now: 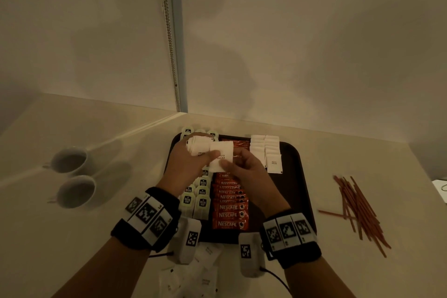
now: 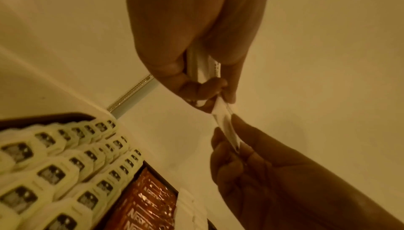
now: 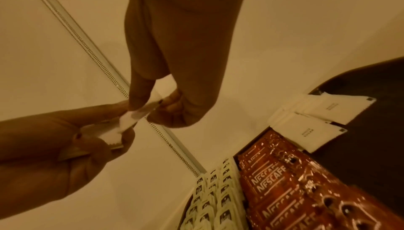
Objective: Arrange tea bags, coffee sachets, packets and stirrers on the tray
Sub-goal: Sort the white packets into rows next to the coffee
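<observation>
My left hand (image 1: 191,164) clutches a stack of white paper sugar packets (image 1: 202,146); my right hand (image 1: 244,172) pinches one white sugar packet (image 1: 221,157) above the dark tray (image 1: 294,176)

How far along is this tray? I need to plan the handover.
Done: green-labelled tea bags, orange Nescafe sachets and two rows of white sugar packets sit on the dark tray. In hand: left hand holds a packet stack; right hand pinches one packet. Left: loose packets, red stirrers.
</observation>
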